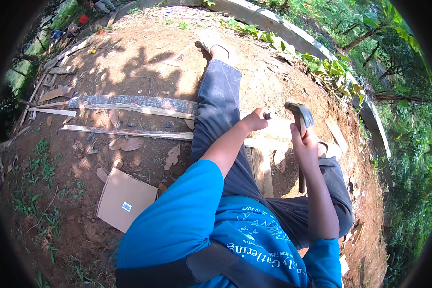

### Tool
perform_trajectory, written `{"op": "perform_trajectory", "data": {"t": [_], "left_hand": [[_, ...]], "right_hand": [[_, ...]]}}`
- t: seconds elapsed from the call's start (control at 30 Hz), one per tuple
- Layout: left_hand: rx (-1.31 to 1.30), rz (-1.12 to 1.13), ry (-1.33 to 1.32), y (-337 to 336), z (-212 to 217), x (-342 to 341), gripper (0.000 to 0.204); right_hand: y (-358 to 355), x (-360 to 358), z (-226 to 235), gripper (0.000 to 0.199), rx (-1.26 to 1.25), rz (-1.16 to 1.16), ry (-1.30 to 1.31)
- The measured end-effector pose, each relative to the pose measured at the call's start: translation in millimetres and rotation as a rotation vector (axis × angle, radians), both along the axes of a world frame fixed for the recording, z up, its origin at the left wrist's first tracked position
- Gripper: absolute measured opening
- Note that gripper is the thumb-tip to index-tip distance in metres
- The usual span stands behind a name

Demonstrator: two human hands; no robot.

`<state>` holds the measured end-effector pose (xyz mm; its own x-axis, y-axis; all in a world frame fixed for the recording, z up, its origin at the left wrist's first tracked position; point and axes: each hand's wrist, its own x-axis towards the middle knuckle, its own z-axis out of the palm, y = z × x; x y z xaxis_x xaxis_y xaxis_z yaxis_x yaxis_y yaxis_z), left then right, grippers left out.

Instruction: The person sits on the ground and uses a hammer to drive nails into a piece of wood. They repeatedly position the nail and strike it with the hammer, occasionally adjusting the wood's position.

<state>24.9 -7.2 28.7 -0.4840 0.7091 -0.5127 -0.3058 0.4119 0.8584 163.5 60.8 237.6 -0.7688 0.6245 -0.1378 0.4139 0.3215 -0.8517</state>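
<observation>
My right hand (304, 144) is wrapped round the wooden handle of a claw hammer (297, 109). The hammer is raised, its metal head up and the handle's end down past my wrist. To its left, my left hand (256, 120) is closed, and a short dark rounded end (269, 115) sticks out beside the fingers; what it belongs to is hidden. Beneath both hands lies a sunlit strip of pale wood (278, 126), washed out by glare. A second, thinner wooden strip (129, 132) runs parallel under my left leg, nearer to me.
My legs stretch across the strips on bare soil. A bark-covered board (134, 102) extends left. A flat cardboard piece (126, 199) lies near my left elbow. A short plank (261, 170) sits between my legs. A concrete kerb (317, 45) curves behind; another person (103, 6) is far left.
</observation>
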Motion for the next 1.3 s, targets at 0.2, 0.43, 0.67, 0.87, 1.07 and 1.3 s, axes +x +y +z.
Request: {"op": "perform_trajectory", "data": {"t": [0.2, 0.43, 0.67, 0.87, 1.07, 1.3], "left_hand": [[0.314, -0.172, 0.360, -12.8, -71.5, -34.7, 0.027], [0.223, -0.208, 0.150, 7.8, 4.7, -11.4, 0.011], [0.182, -0.193, 0.149, -2.7, -14.1, -20.0, 0.010], [0.255, -0.173, 0.427, -2.2, 38.2, -10.9, 0.021], [0.189, -0.251, 0.455, -24.3, 55.2, 20.3, 0.030], [0.257, -0.361, 0.730, -61.7, 30.1, 44.0, 0.037]], "right_hand": [[9.2, -4.6, -104.7, 0.024, 0.227, 0.175, -0.028], [3.3, 3.4, -28.2, 0.020, 0.093, -0.139, 0.223], [24.4, 37.3, -14.3, 0.023, -0.217, 0.009, -0.208], [5.0, 86.9, 60.1, 0.019, -0.445, -0.168, -0.025], [6.5, 98.0, 30.6, 0.020, -0.430, -0.257, 0.034], [2.6, 97.0, 38.2, 0.026, -0.490, -0.217, 0.076]]}}
